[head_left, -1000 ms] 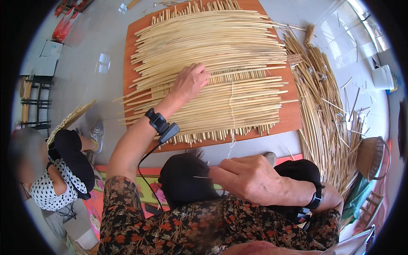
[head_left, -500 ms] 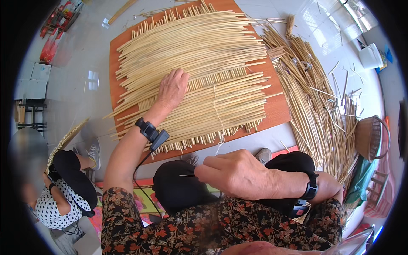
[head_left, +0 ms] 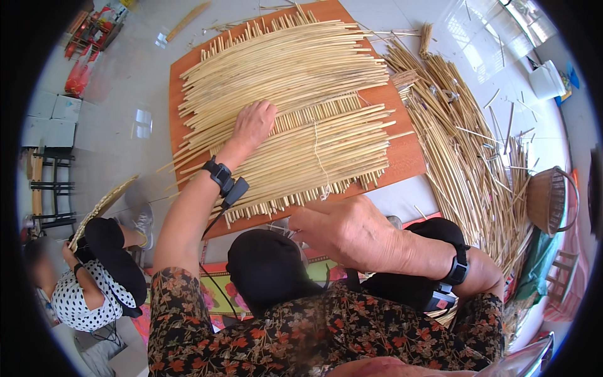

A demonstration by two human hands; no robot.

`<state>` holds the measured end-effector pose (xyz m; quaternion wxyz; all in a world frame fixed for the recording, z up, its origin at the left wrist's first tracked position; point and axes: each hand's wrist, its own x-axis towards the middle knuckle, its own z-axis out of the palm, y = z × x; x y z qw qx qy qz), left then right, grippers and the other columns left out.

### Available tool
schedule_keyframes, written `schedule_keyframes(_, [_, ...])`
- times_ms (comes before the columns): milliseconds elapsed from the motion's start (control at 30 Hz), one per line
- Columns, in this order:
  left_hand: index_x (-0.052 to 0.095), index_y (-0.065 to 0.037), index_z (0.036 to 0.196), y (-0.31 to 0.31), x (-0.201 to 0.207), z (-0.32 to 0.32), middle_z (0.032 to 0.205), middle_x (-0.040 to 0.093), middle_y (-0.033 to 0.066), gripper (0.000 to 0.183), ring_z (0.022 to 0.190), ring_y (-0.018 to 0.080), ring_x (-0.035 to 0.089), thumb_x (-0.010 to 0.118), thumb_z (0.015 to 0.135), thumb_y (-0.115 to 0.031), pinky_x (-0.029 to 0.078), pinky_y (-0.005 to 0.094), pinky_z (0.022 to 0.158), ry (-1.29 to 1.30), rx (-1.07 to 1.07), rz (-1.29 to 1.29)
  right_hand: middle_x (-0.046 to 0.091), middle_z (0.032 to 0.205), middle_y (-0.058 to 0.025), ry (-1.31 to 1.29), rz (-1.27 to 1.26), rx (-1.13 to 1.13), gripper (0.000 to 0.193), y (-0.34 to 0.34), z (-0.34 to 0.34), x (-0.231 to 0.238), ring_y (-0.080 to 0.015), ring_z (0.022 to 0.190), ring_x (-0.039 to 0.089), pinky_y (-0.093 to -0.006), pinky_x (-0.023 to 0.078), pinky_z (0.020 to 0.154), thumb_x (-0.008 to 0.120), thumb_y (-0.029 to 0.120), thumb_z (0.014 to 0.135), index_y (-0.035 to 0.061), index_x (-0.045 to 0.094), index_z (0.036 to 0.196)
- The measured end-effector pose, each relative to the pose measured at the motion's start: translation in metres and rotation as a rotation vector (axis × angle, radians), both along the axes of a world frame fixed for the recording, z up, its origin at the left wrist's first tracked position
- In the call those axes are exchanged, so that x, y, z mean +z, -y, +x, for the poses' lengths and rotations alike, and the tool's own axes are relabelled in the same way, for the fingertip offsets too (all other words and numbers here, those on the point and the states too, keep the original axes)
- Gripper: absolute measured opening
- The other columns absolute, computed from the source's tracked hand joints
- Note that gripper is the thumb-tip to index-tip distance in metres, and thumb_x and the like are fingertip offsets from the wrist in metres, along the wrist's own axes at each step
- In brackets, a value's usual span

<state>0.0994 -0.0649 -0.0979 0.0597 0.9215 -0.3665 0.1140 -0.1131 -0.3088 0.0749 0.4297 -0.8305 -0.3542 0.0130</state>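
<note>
A mat of pale straw-coloured stalks [head_left: 282,69] lies in crossed layers on a reddish-brown board [head_left: 408,154]. My left hand [head_left: 254,125] rests on it, fingers bent together over the upper stalks beside a gap; the fingertips are hidden. The gap shows the short ends of the crosswise stalks [head_left: 320,110]. A pale thread [head_left: 319,151] comes out of the gap and runs over the near stalks towards my right hand [head_left: 352,232]. That hand is closed in a pinch above my knees, on a thin needle that hardly shows now.
Loose stalks [head_left: 465,169] lie heaped on the floor at right, beside a wicker basket [head_left: 548,200] and a white bucket [head_left: 546,81]. At left another person in a dotted top [head_left: 88,308] sits holding a woven piece [head_left: 100,210]. White boxes [head_left: 53,119] stand behind.
My right hand has moved up and away from me, towards the near edge of the board, and the thread below the mat shows less. My left hand stays on the stalks.
</note>
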Motion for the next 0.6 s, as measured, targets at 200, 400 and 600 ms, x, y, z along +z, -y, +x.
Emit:
schedule_keyframes(200, [0.058,-0.004,0.098,-0.011,0.026,0.008,0.098,0.064,0.0159,0.007,0.096,0.0350,0.065,0.060,0.092,-0.007,0.055,0.0474,0.081,0.068,0.054,0.013,0.068,0.087,-0.0097,-0.033,0.036,-0.074,0.023,0.008,0.003,-0.009,-0.0342,0.075,0.071,-0.0439,0.057,0.061,0.073,0.011,0.088,0.0078,0.060,0.107])
schedule_keyframes(400, [0.058,-0.001,0.108,-0.044,0.126,0.022,0.103,0.064,0.0164,0.011,0.096,0.0383,0.065,0.057,0.097,-0.005,0.056,0.0470,0.081,0.093,0.019,-0.123,0.070,0.094,-0.0106,-0.132,0.076,-0.175,0.024,0.007,0.007,-0.004,-0.0339,0.083,0.071,-0.0431,0.059,0.071,0.070,0.008,0.090,0.0111,0.065,0.113])
schedule_keyframes(600, [0.060,-0.003,0.121,-0.050,0.227,0.004,0.103,0.063,0.0165,0.022,0.093,0.0363,0.065,0.060,0.099,-0.008,0.055,0.0451,0.082,0.423,-0.012,-0.150,0.067,0.088,-0.0129,-0.160,0.087,-0.219,0.011,0.010,0.014,-0.010,-0.0343,0.081,0.069,-0.0417,0.056,0.071,0.068,0.004,0.093,0.0047,0.073,0.103])
